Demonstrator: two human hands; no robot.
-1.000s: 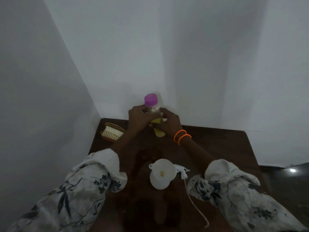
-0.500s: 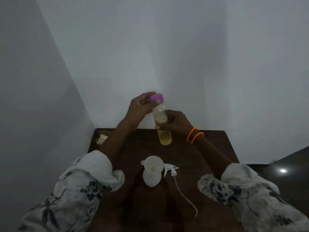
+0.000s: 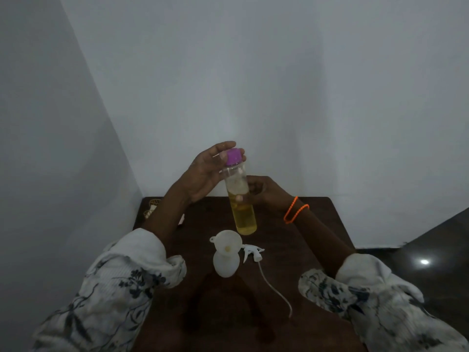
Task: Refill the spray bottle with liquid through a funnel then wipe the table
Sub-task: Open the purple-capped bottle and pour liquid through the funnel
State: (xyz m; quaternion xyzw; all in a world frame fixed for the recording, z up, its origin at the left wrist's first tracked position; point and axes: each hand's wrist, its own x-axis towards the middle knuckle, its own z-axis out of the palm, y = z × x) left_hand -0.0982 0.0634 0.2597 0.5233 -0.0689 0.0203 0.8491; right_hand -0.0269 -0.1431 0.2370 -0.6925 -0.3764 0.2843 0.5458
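The dark brown wooden table (image 3: 291,250) stands in a corner of grey walls and carries the small things near its middle. Above it, held clear of the top, is the tall clear plastic bottle of yellow liquid (image 3: 241,199), its long axis close to upright with the base tipped slightly toward the person's right and the purple screw cap (image 3: 233,156) pointing up. It looks about half full, so it should be moderately light but bottom-heavy, with smooth, stiff walls that could slip; the mid-body is the sensible place to hold it. The right hand (image 3: 266,193) wraps around that mid-body from behind, fingers curled on it. The left hand (image 3: 205,171) has thumb and fingertips closed around the cap, apparently to unscrew it. Below, on the table, the small white translucent spray bottle (image 3: 225,262) stands upright with the white plastic funnel (image 3: 228,241) seated in its neck, mouth upward, ready for pouring; it looks light and easily toppled. Just beside it to the right lies the white trigger sprayer head (image 3: 252,251), its thin dip tube (image 3: 274,285) trailing toward the near edge.
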